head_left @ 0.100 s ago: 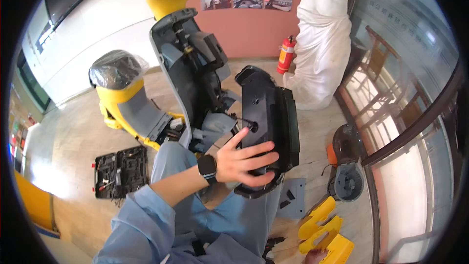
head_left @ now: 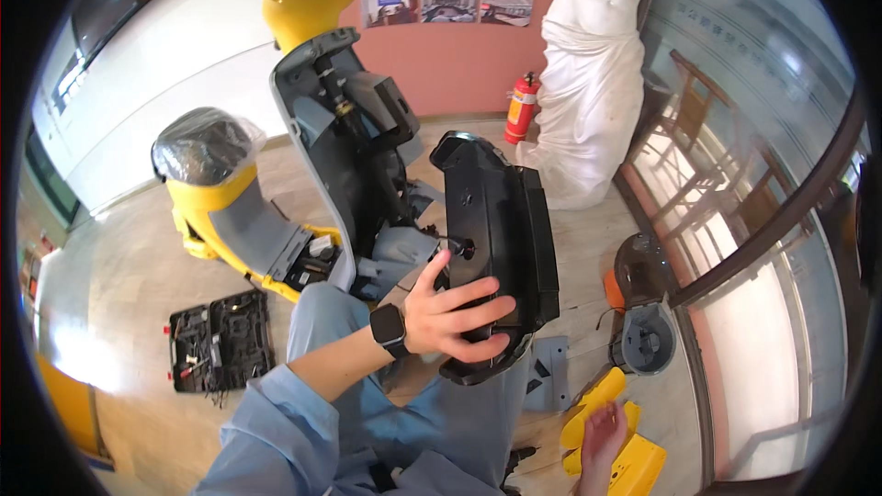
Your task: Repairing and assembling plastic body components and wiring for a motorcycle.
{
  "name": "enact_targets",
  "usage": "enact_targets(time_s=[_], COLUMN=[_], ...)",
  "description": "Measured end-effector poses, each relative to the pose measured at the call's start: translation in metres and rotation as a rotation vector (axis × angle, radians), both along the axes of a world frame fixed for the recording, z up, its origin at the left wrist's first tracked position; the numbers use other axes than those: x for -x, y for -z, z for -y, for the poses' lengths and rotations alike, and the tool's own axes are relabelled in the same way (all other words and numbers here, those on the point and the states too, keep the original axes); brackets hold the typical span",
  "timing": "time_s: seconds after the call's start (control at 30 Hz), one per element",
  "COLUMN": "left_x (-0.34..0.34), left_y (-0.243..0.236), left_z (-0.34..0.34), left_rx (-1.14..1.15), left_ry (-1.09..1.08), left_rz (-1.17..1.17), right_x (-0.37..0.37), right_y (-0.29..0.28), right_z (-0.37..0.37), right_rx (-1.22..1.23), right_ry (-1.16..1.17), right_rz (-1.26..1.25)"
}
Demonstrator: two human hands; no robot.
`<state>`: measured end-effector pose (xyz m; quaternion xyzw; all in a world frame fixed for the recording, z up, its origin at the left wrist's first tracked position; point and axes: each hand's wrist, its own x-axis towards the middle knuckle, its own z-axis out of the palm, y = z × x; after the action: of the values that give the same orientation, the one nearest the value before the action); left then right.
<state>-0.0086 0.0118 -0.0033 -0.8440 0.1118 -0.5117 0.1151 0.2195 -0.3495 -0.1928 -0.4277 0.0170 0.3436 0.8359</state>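
Observation:
My left hand [head_left: 457, 314], wearing a black watch [head_left: 389, 326], holds a long black plastic housing [head_left: 514, 220] upright at my knees. Its fingers spread over the near lower face, and the thumb points up beside a dark round socket [head_left: 464, 248]. What supports the housing underneath is hidden. At the lower right, my right hand [head_left: 602, 441] hovers over yellow curved panels [head_left: 634, 468] with its fingers loosely bent and apart; nothing shows in it. Just beyond my left knee stands a tall grey open shell [head_left: 312, 156] with dark mechanical parts inside.
A black tool case [head_left: 220, 340] lies open on the floor at left. Behind it stands a yellow-grey machine body [head_left: 216, 188] with a plastic-wrapped top. A grey plate [head_left: 548, 374] and a grey bucket-shaped part [head_left: 649, 340] lie right. Further back are a fire extinguisher [head_left: 522, 110] and white statue [head_left: 593, 83].
My right hand has come up into view from the lower edge, over the yellow panels. My left hand stays on the black housing. The whole view has shifted slightly.

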Motion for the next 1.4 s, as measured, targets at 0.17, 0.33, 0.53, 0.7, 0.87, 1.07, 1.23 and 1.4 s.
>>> enact_targets(time_s=[0.17,0.33,0.53,0.7,0.87,1.07,1.23,1.4], left_x=[-0.003,-0.005,-0.013,-0.008,-0.034,-0.065,-0.055,-0.042], left_y=[-0.01,-0.007,-0.006,0.014,0.043,0.056,0.075,0.079], left_z=[-0.021,-0.064,-0.09,-0.107,-0.097,-0.085,-0.083,-0.091], left_rx=[-0.031,-0.023,0.052,0.522,1.888,2.214,2.434,2.533], left_ry=[-0.01,-0.05,-0.154,-0.151,0.545,0.838,1.048,0.968], left_rz=[-0.001,-0.045,-0.246,0.025,-0.132,-0.19,-0.168,-0.248], right_x=[0.073,0.074,0.057,0.033,0.039,0.058,0.066,0.081], right_y=[-0.193,-0.188,-0.179,-0.158,-0.14,-0.125,-0.146,-0.147], right_z=[-0.196,-0.286,-0.335,-0.358,-0.359,-0.375,-0.37,-0.375], right_rx=[-0.407,-0.18,-0.35,-0.428,-0.286,0.003,0.138,0.182], right_ry=[-0.663,-0.624,-0.601,-0.485,-0.367,0.185,0.344,0.545], right_rz=[0.027,0.175,-0.018,-0.061,0.158,1.19,1.56,1.652])
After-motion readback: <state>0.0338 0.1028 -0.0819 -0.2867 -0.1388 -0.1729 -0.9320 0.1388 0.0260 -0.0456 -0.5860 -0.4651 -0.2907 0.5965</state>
